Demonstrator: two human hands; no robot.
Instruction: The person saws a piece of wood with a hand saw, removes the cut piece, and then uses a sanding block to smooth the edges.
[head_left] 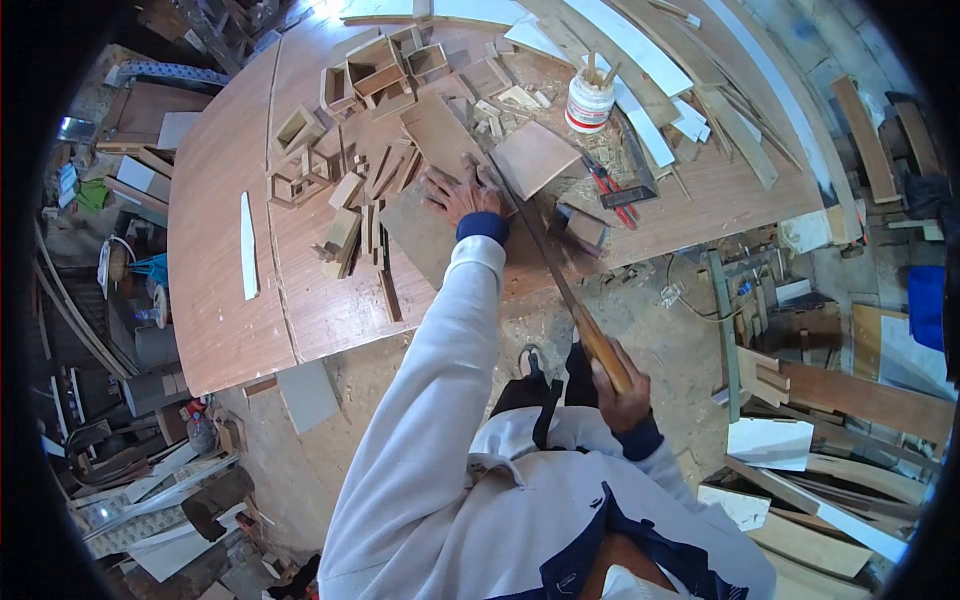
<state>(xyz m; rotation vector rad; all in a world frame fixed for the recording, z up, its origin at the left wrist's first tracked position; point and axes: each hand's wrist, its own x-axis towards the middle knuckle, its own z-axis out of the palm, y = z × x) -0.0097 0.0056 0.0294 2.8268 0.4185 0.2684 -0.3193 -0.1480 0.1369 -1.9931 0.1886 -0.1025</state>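
My right hand [622, 395] is wrapped round the long wooden handle of a pull saw [545, 245], low and close to my body. Its narrow dark blade is seen nearly edge-on and runs up over the table to the right of my left hand [466, 195]. That left hand lies flat with fingers spread, pressing on a thin brown board [435, 130]. Another flat panel [415, 232] lies under the left wrist. Just right of the blade's far end sits a squarish thin wood piece [535, 158].
Small wooden box frames [375, 70] and offcuts [345, 235] crowd the left of the table [225, 240]. A white tub [590, 100] holding sticks, red-handled pliers [612, 195] and a dark try square [640, 165] lie right. Long strips [735, 130] line the far edge.
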